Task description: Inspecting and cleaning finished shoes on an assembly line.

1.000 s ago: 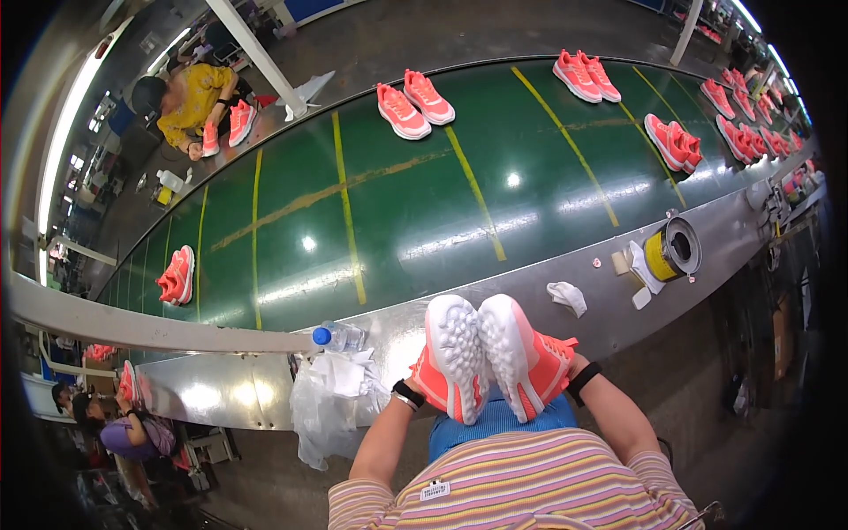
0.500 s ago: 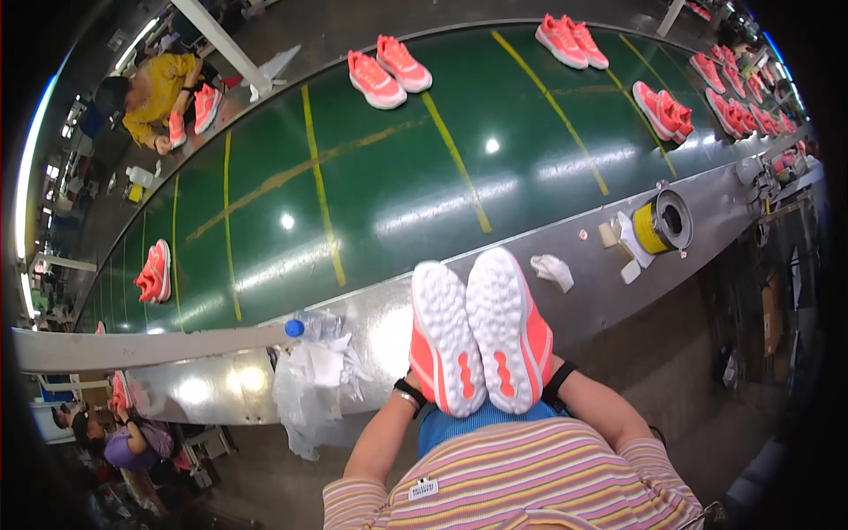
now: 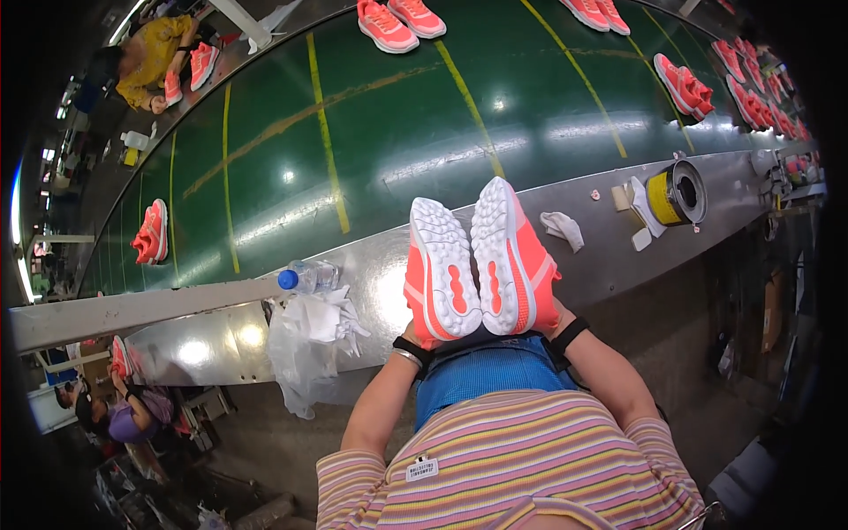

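Just in front of my body I hold up a pair of coral-pink sneakers, white knobbly soles facing me and toes pointing away. My left hand (image 3: 410, 333) grips the left sneaker (image 3: 440, 256) from its outer side near the heel. Round the heel end of the right sneaker (image 3: 500, 252) is my right hand (image 3: 558, 320). Most of my fingers are hidden behind the shoes. A narrow gap shows between the two soles at the toes, while the heels nearly touch. Each sole has a coral inset near the heel.
Beyond the metal ledge (image 3: 371, 256) runs a green conveyor belt (image 3: 274, 168) carrying pairs of coral sneakers (image 3: 387, 26). On the ledge are a yellow-banded can (image 3: 661, 199), a crumpled white cloth (image 3: 562, 230), a plastic bottle (image 3: 314, 276) and plastic bags (image 3: 300, 353). Co-workers sit at left.
My view has tilted, so the belt and ledge sit higher in the picture. Both sneakers have moved a little away from my body, and their toes have spread slightly apart.
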A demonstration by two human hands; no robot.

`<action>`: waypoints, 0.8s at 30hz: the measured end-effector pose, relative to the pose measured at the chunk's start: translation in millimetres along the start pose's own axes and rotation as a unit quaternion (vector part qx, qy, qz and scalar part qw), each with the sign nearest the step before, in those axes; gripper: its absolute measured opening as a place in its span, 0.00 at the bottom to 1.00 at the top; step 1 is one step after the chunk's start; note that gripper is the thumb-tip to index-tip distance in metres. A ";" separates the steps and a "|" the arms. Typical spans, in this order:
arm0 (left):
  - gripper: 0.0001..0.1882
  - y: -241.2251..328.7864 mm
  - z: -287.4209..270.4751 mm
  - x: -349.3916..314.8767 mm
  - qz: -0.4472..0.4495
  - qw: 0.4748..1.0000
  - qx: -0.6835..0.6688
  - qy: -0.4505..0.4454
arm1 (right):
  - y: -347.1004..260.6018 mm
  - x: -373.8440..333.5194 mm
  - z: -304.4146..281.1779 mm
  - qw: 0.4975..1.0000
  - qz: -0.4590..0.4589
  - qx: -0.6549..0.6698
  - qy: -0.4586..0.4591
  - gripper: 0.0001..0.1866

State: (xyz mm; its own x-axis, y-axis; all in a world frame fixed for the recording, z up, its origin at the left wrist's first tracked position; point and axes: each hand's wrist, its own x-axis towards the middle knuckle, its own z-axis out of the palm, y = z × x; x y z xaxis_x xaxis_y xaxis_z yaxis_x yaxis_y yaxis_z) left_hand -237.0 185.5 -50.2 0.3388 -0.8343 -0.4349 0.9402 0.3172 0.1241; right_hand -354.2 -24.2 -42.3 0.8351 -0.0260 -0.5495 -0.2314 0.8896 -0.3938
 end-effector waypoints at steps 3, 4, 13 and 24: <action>0.21 12.4 -16.4 -11.4 0.026 0.995 0.087 0.041 | -1.2 4.3 -17.9 1.000 0.002 0.026 0.015 0.18; 0.20 17.7 -21.2 -15.1 0.036 0.991 0.116 0.054 | -3.5 5.7 -19.4 0.999 0.003 0.035 0.019 0.17; 0.12 26.5 12.4 -13.7 0.165 0.858 0.406 0.268 | -27.5 8.2 19.0 0.943 -0.164 -0.261 0.125 0.19; 0.23 -6.1 -10.5 6.8 0.217 0.686 0.679 0.146 | -11.1 -43.4 74.8 0.541 -0.279 -0.793 -0.006 0.22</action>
State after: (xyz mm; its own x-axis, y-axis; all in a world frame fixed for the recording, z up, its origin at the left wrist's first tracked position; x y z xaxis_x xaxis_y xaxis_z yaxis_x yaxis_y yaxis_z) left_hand -240.9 182.7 -63.3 0.7615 -0.6059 -0.2303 -0.0137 -0.3702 0.9289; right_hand -350.6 1.2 41.0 0.9968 -0.0778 -0.0176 -0.0711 -0.7666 -0.6381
